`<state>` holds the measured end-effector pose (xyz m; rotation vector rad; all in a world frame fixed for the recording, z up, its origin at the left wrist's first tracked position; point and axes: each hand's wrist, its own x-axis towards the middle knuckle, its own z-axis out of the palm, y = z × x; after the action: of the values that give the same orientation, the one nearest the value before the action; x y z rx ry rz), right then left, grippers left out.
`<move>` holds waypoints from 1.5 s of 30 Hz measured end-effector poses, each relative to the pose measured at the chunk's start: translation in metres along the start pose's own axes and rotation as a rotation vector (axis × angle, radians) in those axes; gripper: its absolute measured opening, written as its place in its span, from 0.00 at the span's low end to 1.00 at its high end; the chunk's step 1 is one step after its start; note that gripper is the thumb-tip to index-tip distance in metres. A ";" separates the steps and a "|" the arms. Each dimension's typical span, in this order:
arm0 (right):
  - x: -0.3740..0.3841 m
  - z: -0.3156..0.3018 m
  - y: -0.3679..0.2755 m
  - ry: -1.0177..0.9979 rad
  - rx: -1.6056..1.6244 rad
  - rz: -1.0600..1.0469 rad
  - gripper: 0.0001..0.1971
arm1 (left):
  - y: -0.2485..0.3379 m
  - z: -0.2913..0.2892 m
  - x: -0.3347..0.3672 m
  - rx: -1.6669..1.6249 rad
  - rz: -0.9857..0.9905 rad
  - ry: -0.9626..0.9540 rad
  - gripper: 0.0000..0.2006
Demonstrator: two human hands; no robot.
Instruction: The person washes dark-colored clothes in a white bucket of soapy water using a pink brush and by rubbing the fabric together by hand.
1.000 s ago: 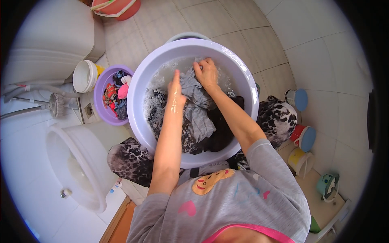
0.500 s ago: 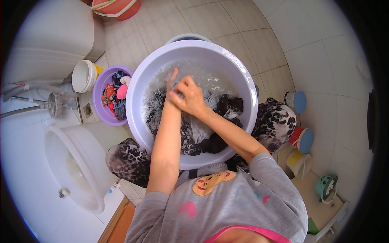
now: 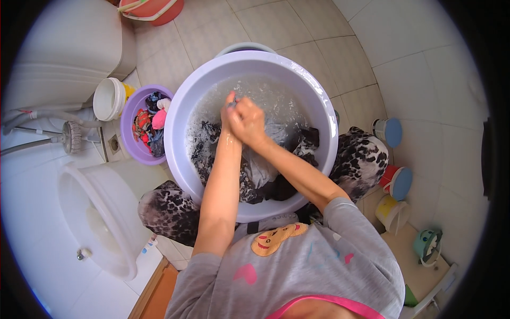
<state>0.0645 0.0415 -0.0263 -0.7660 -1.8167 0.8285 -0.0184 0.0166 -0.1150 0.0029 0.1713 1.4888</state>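
Note:
Both hands are pressed together above the water in a large pale-purple basin (image 3: 178, 133). My right hand (image 3: 248, 121) is curled closed against the palm side of my left hand (image 3: 228, 110). A small grey-blue piece of cloth (image 3: 232, 105) shows between the fingers; most of it is hidden. The left fingers are largely covered by the right hand, and they look bent round the cloth. Below the wrists, wet dark patterned clothes (image 3: 249, 189) and a light grey garment (image 3: 260, 169) lie in the sudsy water.
Left of the basin, a smaller purple basin (image 3: 126, 133) holds several colourful clothes, beside a white bucket (image 3: 106, 101). A red bucket (image 3: 164, 13) stands at the far left. Several lidded tubs (image 3: 392, 133) line the right wall. My patterned knees (image 3: 167, 212) flank the large basin.
The right hand has shifted slightly up and left and closed tighter against the left hand. The left index finger, stretched out before, is now more drawn in. The water looks calmer.

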 end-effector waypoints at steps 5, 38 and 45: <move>0.026 -0.025 0.073 -0.271 -0.463 0.240 0.13 | -0.007 0.040 0.012 0.337 0.146 0.860 0.21; 0.016 -0.054 -0.024 -0.320 0.377 0.225 0.25 | -0.013 0.301 -0.024 0.940 0.662 0.341 0.14; -0.014 -0.058 -0.005 -0.465 0.558 0.416 0.20 | 0.038 0.310 -0.021 0.821 0.725 0.227 0.12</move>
<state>0.1225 0.0390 -0.0114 -0.6159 -1.6923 1.8167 -0.0216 0.0306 0.1979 0.6137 1.0414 2.0316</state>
